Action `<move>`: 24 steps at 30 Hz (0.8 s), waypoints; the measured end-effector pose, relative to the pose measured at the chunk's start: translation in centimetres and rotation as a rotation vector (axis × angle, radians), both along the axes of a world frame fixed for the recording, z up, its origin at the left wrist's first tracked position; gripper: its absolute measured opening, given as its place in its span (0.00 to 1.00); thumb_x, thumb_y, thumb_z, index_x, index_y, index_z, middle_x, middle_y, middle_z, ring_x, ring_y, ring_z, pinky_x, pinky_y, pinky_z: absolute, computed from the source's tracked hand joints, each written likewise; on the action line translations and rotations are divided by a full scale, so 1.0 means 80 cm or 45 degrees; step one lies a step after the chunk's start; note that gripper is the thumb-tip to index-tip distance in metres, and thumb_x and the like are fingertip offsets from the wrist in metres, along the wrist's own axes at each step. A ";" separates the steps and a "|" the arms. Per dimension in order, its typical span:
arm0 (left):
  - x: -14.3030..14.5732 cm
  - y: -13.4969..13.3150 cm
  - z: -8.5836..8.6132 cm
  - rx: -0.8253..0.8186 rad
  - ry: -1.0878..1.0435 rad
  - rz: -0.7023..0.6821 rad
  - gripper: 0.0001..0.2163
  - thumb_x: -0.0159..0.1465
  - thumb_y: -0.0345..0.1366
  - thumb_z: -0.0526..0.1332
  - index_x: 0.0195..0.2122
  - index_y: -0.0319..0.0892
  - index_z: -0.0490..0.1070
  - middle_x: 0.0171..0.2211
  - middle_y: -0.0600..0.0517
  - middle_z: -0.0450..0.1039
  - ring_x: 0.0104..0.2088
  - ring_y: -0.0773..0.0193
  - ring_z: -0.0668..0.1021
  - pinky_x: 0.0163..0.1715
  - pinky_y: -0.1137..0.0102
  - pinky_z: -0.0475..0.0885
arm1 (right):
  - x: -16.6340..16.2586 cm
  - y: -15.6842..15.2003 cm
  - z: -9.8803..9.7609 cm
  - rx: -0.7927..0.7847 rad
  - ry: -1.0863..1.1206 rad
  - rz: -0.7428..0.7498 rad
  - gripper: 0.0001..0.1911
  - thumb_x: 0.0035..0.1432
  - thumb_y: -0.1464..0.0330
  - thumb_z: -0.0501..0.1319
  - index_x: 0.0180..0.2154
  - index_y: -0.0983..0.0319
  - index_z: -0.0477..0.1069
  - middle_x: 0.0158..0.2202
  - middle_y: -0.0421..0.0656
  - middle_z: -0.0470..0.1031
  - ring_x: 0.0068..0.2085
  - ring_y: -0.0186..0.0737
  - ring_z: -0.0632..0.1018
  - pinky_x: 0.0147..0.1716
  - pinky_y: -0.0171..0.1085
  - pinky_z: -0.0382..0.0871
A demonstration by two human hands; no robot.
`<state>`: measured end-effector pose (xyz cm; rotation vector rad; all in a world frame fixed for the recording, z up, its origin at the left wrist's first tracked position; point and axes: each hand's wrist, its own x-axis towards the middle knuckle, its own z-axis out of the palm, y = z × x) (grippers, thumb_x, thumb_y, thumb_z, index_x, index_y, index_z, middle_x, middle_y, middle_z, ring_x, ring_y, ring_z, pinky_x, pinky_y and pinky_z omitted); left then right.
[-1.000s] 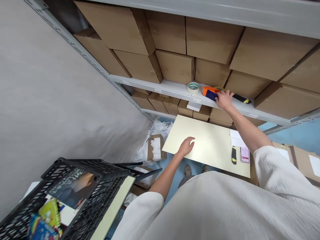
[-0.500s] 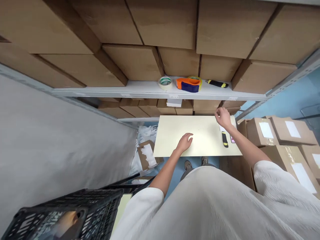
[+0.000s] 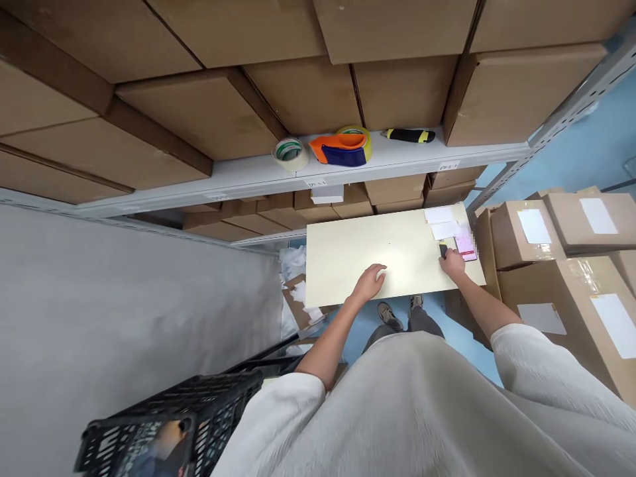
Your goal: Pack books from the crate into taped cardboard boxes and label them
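Note:
My right hand is at the right end of the cream tabletop, its fingers closed on a black and yellow utility knife. Most of the knife's lower part is hidden under the hand. Just beside it lie a phone with a pink screen and white paper slips. My left hand is over the front middle of the tabletop, fingers curved and apart, holding nothing. Whether it touches the surface I cannot tell.
A shelf above carries a masking tape roll, an orange and blue tape dispenser, another utility knife and cardboard boxes. Labelled cartons are stacked at right. A black crate stands lower left.
My right hand has come down from above the papers onto the utility knife. The paper slips and phone it partly covered now show. My left hand stays about the same; the view has turned slightly.

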<state>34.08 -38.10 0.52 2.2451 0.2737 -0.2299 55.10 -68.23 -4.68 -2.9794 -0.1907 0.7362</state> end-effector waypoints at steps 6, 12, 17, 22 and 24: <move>-0.007 -0.001 -0.003 0.001 0.003 0.002 0.17 0.74 0.34 0.57 0.61 0.45 0.78 0.63 0.44 0.78 0.63 0.52 0.80 0.69 0.54 0.74 | -0.010 0.005 0.011 -0.012 -0.023 0.011 0.17 0.65 0.72 0.62 0.55 0.68 0.73 0.53 0.64 0.78 0.55 0.59 0.79 0.48 0.46 0.70; 0.009 -0.008 0.008 -0.023 -0.061 -0.016 0.17 0.75 0.34 0.57 0.61 0.44 0.78 0.63 0.44 0.78 0.63 0.52 0.80 0.69 0.54 0.73 | -0.023 0.012 0.070 0.124 -0.166 0.108 0.13 0.62 0.69 0.62 0.49 0.62 0.73 0.49 0.57 0.80 0.51 0.56 0.78 0.47 0.45 0.66; 0.023 -0.011 0.025 -0.031 -0.111 -0.012 0.17 0.75 0.35 0.57 0.62 0.44 0.77 0.64 0.44 0.78 0.64 0.52 0.80 0.70 0.53 0.72 | 0.031 0.064 0.168 0.377 -0.558 0.377 0.12 0.63 0.65 0.62 0.47 0.61 0.72 0.48 0.56 0.80 0.50 0.60 0.75 0.49 0.49 0.64; 0.019 -0.009 0.034 -0.014 -0.170 0.075 0.17 0.75 0.35 0.57 0.61 0.44 0.77 0.63 0.43 0.79 0.62 0.52 0.81 0.68 0.54 0.74 | 0.118 0.151 0.274 0.495 -0.799 0.684 0.15 0.63 0.67 0.61 0.51 0.61 0.73 0.50 0.57 0.79 0.52 0.62 0.74 0.51 0.51 0.64; 0.009 -0.005 0.035 -0.002 -0.180 0.125 0.16 0.75 0.35 0.57 0.61 0.44 0.77 0.62 0.43 0.79 0.62 0.52 0.81 0.68 0.54 0.74 | 0.148 0.185 0.303 0.478 -0.849 0.763 0.16 0.64 0.67 0.60 0.53 0.62 0.73 0.51 0.59 0.79 0.53 0.64 0.73 0.52 0.52 0.63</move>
